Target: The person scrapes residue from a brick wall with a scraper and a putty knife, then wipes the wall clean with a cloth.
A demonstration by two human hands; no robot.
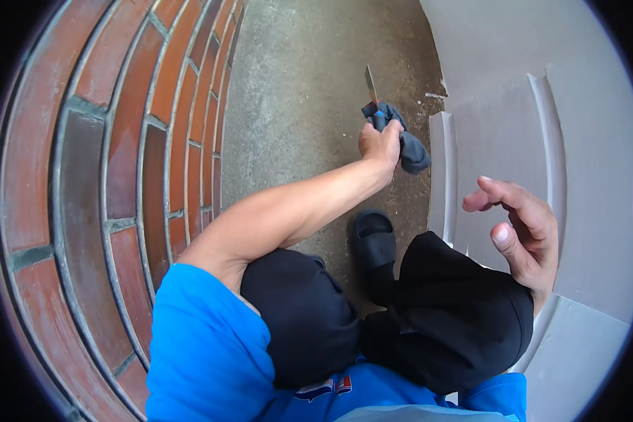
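My left hand reaches out over the concrete floor, closed around the blue-and-dark handle of a putty knife. Its thin metal blade points away from me, seen nearly edge-on. A dark grey cloth is bunched against the same hand and hangs out on its right side. To the right, my right hand is raised in front of the pale grey panelled surface. Its fingers are bent and apart from the thumb, with nothing between them.
A red-brown brick wall runs along the left. Concrete floor stretches between it and the pale panels, with small white crumbs by the panel's foot. My black knees and one dark slip-on shoe are below.
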